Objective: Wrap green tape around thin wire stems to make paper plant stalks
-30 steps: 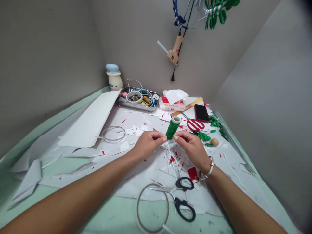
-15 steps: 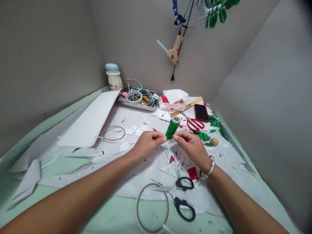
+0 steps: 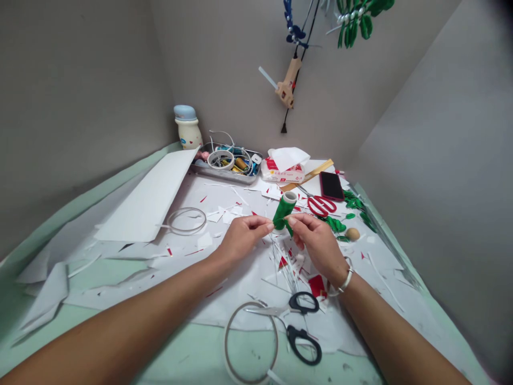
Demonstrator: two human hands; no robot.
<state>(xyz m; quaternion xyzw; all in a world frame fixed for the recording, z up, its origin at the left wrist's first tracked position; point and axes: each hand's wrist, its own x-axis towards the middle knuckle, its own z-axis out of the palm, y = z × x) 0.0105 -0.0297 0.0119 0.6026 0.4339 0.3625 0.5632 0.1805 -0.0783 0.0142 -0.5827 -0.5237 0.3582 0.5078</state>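
Left hand [image 3: 243, 239] closed in a tight pinch, fingertips [image 3: 269, 226] against the lower left side of a green thread spool [image 3: 284, 211]. Right hand [image 3: 316, 247] also clenched in a pinch, fingertips [image 3: 291, 220] at the spool's other side, with a short green thread tail [image 3: 289, 229] hanging beside them. Spool tilted between both hands, clear of the table, its pale hollow core showing at the far end.

Silver bangle [image 3: 345, 281] around the right wrist. Directly below the hands, thin white paper strips [image 3: 284, 264] among red and white paper scraps. Just right of the right hand, glossy green paper leaves [image 3: 334, 225] and a small round wooden ball [image 3: 352, 233]. Farther off, red-handled scissors [image 3: 320, 206] near a black phone [image 3: 331, 185]. Toward the near edge, black-handled steel scissors [image 3: 303, 344] beside a clear tape roll [image 3: 225, 342]. On the left, a large white card sheet [image 3: 148, 198] and a second clear tape ring [image 3: 186, 208]. At the far side, a metal tray [image 3: 224, 174] of cables and small supplies, with a cream jar with a blue lid [image 3: 187, 133] just left of it.
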